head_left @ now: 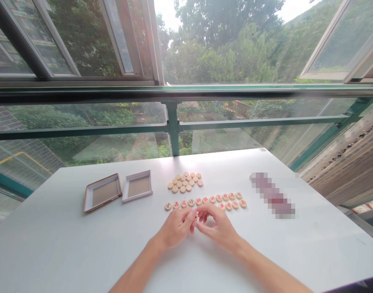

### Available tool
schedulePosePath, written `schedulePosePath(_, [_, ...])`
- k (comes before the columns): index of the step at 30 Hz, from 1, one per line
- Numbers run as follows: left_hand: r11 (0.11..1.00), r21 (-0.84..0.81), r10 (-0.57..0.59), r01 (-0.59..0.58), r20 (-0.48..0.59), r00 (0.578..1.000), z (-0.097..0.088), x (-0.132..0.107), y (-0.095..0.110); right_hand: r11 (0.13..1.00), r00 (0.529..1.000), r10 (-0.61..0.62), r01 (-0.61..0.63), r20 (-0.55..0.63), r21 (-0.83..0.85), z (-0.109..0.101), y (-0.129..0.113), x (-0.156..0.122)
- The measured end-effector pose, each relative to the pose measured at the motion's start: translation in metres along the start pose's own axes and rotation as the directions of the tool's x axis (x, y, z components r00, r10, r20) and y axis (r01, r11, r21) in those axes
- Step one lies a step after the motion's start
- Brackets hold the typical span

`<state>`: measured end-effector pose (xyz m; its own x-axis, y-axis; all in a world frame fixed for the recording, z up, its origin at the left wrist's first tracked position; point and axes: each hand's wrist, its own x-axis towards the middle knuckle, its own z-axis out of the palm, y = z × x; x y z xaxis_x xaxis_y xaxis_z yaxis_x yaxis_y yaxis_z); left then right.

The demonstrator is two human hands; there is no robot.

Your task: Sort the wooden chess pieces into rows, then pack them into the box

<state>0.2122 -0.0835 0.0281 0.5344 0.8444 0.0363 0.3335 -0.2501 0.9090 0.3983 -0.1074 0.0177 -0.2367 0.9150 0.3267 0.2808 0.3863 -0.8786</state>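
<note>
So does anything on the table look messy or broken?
Nothing looks broken or spilled. The face-up pieces sit in a tidy row, the blank ones in a neat cluster, and two open box halves lie side by side. Left hand and right hand meet at a piece.

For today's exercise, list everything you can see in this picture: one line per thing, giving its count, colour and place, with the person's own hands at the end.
table: one, white, fills the foreground by the window.
face-up pieces: about a dozen round discs, pale wood with red marks (one at the left end dark), in a line just beyond the hands.
blank-side pieces: a cluster of about fifteen, pale wood, behind the line.
box halves: two shallow trays, brown-edged and grey-edged, left of the pieces.
blurred patch: one, pinkish, right side of table; cannot tell what it is.
railing: green metal, behind glass.
trees: green, outside.
left hand: fingertips meet the right's over a small red-marked piece.
right hand: same spot.
</note>
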Motion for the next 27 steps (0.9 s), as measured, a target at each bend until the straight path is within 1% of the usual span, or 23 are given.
schedulePosePath(4, [1.0, 0.008, 0.003, -0.003, 0.003, 1.0, -0.0006, -0.0006, 0.0001, 1.0, 1.0, -0.009, 0.009, 0.003, -0.007, -0.0004, -0.0009, 0.0001])
schedulePosePath(10, [1.0, 0.004, -0.003, 0.003, 0.015, 1.0, -0.0009, -0.0008, 0.0004, 0.999, 0.999, -0.032, 0.033, -0.03, 0.02, -0.0013, -0.0015, 0.0001])
schedulePosePath(17, [0.999, 0.033, 0.029, -0.03, 0.033, 0.999, 0.0003, -0.0009, -0.0031, 0.999, 1.0, -0.026, 0.026, -0.003, 0.039, -0.0001, -0.0011, 0.0006])
schedulePosePath(24, [0.998, 0.055, 0.027, -0.029, 0.026, 0.999, 0.0019, 0.0, -0.0076, 0.996, 0.996, -0.088, 0.088, 0.021, -0.003, 0.0004, -0.0043, 0.0018])
schedulePosePath(27, [0.999, 0.042, 0.019, -0.02, 0.023, 1.0, 0.0025, 0.0003, -0.0058, 0.995, 0.996, -0.087, 0.087, 0.017, -0.042, 0.001, -0.0043, 0.0012])
